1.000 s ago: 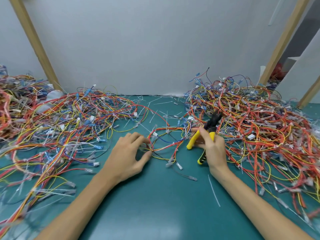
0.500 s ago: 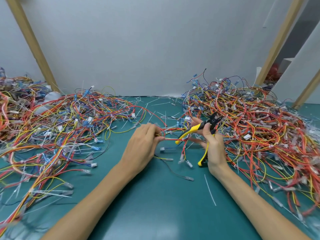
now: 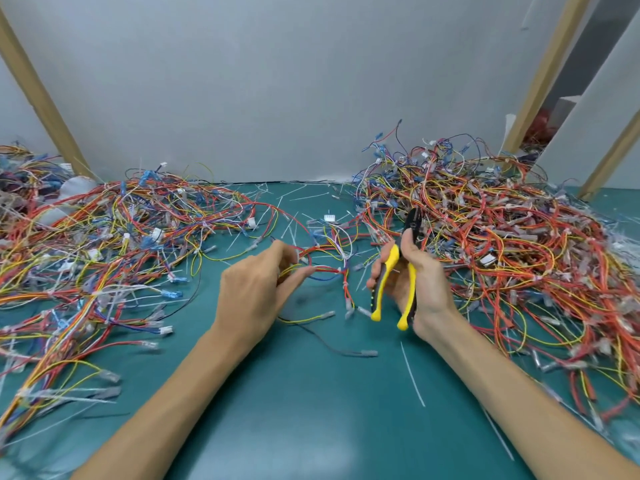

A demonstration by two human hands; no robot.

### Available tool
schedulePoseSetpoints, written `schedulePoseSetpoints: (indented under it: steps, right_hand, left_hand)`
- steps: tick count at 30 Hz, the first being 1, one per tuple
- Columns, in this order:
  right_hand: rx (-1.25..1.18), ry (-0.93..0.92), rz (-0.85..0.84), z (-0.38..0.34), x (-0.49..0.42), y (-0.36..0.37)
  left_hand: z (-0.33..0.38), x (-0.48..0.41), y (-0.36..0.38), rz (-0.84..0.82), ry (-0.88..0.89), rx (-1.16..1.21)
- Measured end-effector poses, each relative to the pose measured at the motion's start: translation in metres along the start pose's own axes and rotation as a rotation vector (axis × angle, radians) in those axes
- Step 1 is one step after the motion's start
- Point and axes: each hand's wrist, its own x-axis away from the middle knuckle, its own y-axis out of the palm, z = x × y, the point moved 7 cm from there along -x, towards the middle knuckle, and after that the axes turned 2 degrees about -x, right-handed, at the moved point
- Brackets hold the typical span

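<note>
Two hands working over a green table (image 3: 311, 410), left hand (image 3: 256, 292) pinching a red wire bundle (image 3: 325, 268) mid-table, right hand (image 3: 420, 289) gripping yellow-handled cutters (image 3: 398, 282) upright beside it.

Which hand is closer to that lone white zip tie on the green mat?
Right. The right hand, gripping the pliers, is just beyond the zip tie; the left hand, pinching wires, is farther left.

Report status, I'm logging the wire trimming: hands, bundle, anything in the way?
Left hand pinches wire bundle. Right hand grips yellow cutters, tip up, clear of bundle. Crowded by left pile and right pile.
</note>
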Motion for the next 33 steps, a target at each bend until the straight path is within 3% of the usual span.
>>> schedulePoseSetpoints:
  steps: [8,15,21,24,29,33]
  right_hand:
    - [0.104,0.130,0.008,0.014,0.002,-0.002]
    - [0.153,0.168,-0.007,0.017,0.003,0.001]
    - [0.243,0.218,-0.052,0.019,0.005,0.005]
    - [0.255,0.245,-0.051,0.019,0.005,0.003]
    - [0.254,0.223,-0.053,0.019,0.005,0.005]
    - [0.226,0.188,-0.027,0.016,0.006,0.005]
  left_hand:
    - [0.017,0.007,0.008,0.067,0.099,-0.007]
    - [0.034,0.012,0.019,0.061,0.368,-0.070]
    - [0.034,0.017,0.031,-0.239,0.098,0.342]
    - [0.027,0.015,0.030,-0.269,-0.014,0.499]
    - [0.018,0.016,0.041,-0.368,-0.079,0.455]
    - [0.006,0.018,0.047,-0.404,-0.043,0.172]
